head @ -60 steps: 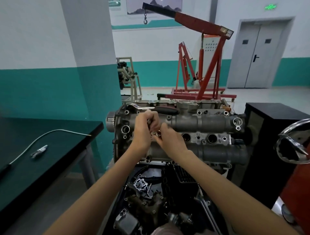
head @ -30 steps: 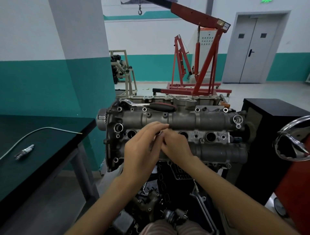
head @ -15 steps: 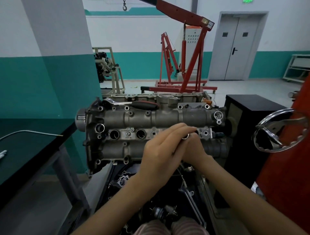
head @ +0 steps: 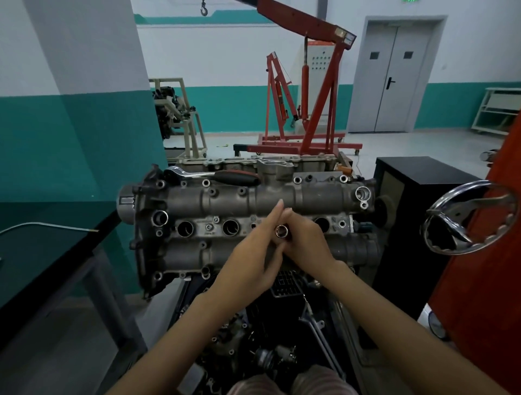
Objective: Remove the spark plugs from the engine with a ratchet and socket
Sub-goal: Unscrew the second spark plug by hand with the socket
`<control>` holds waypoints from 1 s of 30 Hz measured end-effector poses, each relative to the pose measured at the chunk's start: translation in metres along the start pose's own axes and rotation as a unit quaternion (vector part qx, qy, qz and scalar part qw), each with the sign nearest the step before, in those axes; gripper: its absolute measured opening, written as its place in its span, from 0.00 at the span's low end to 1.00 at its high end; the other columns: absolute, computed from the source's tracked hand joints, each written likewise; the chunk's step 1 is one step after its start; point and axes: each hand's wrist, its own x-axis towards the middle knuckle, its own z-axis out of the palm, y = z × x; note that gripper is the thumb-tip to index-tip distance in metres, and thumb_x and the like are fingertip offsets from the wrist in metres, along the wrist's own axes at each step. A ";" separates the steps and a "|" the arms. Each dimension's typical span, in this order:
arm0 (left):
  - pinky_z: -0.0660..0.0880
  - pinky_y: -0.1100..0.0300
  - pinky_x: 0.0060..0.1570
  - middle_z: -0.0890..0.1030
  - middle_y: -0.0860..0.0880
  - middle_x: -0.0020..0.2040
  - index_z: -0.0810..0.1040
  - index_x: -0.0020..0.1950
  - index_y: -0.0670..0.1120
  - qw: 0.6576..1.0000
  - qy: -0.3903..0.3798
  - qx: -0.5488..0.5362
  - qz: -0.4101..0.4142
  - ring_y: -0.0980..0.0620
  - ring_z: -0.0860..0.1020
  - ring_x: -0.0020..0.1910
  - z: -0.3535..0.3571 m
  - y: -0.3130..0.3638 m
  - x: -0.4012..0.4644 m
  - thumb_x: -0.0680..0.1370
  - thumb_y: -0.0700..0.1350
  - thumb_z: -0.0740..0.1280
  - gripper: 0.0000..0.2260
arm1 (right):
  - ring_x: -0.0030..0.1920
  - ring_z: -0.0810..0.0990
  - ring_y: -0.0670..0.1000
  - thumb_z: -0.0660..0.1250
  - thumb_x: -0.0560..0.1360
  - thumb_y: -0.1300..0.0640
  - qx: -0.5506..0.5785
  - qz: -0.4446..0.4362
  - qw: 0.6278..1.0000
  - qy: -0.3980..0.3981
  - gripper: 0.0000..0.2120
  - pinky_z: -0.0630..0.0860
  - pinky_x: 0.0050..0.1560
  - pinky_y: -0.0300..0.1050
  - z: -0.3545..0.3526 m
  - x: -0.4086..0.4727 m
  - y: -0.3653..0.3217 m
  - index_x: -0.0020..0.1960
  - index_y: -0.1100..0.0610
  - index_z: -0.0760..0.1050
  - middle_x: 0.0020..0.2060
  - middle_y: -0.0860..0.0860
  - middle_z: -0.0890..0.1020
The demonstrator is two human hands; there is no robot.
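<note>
Two hands met over the grey cast engine (head: 225, 197).
Right hand (head: 307, 242) gripped a round chrome socket (head: 282, 231); left hand (head: 253, 253) lay straight-fingered against it. Ratchet (head: 214, 176), black-handled, rested on the engine's far edge.

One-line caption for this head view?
Both hands, left hand and right hand, roll the socket over the engine; ratchet rests on top.

We can read no text: the green sign (head: 411, 1) above the door (head: 394, 73) and the engine (head: 248, 214) markings are too blurred.
</note>
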 end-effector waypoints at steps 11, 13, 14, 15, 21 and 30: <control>0.69 0.71 0.37 0.79 0.51 0.37 0.75 0.41 0.44 0.989 0.126 0.072 -0.021 0.59 0.74 0.38 0.002 -0.019 0.020 0.70 0.45 0.72 0.08 | 0.35 0.79 0.56 0.72 0.67 0.56 -0.080 -0.120 0.988 -0.047 0.13 0.71 0.32 0.42 -0.016 0.013 0.010 0.45 0.63 0.75 0.39 0.55 0.80; 0.66 0.69 0.35 0.72 0.51 0.34 0.71 0.37 0.43 0.990 0.112 0.089 -0.009 0.57 0.69 0.35 0.001 -0.020 0.027 0.70 0.50 0.73 0.14 | 0.31 0.77 0.56 0.67 0.68 0.51 -0.084 -0.119 0.989 -0.015 0.14 0.68 0.28 0.42 -0.015 0.013 0.010 0.38 0.63 0.73 0.32 0.55 0.78; 0.65 0.68 0.35 0.70 0.52 0.35 0.70 0.37 0.42 0.990 0.100 0.098 0.001 0.57 0.67 0.34 0.001 -0.019 0.030 0.70 0.52 0.73 0.16 | 0.29 0.77 0.56 0.63 0.69 0.49 -0.086 -0.116 0.990 0.000 0.15 0.68 0.26 0.42 -0.016 0.013 0.010 0.36 0.63 0.73 0.30 0.55 0.77; 0.64 0.68 0.35 0.68 0.53 0.35 0.69 0.38 0.43 0.990 0.088 0.112 0.009 0.57 0.66 0.34 0.000 -0.019 0.033 0.71 0.54 0.71 0.17 | 0.28 0.76 0.56 0.61 0.70 0.49 -0.098 -0.125 0.987 0.012 0.16 0.68 0.24 0.42 -0.015 0.013 0.010 0.34 0.63 0.73 0.28 0.55 0.77; 0.61 0.61 0.32 0.68 0.50 0.35 0.66 0.39 0.42 0.981 -0.029 0.173 0.076 0.53 0.64 0.32 -0.009 -0.026 0.039 0.73 0.49 0.60 0.11 | 0.28 0.77 0.57 0.58 0.70 0.52 -0.131 -0.161 0.978 0.001 0.16 0.67 0.24 0.41 -0.008 0.011 0.014 0.36 0.64 0.75 0.28 0.55 0.77; 0.61 0.62 0.19 0.67 0.49 0.21 0.66 0.25 0.44 0.959 0.050 0.217 0.175 0.54 0.62 0.21 -0.008 -0.041 0.049 0.74 0.52 0.67 0.21 | 0.28 0.76 0.53 0.77 0.62 0.53 -0.156 -0.108 0.981 0.032 0.17 0.65 0.26 0.39 -0.006 0.009 0.012 0.32 0.60 0.71 0.26 0.53 0.75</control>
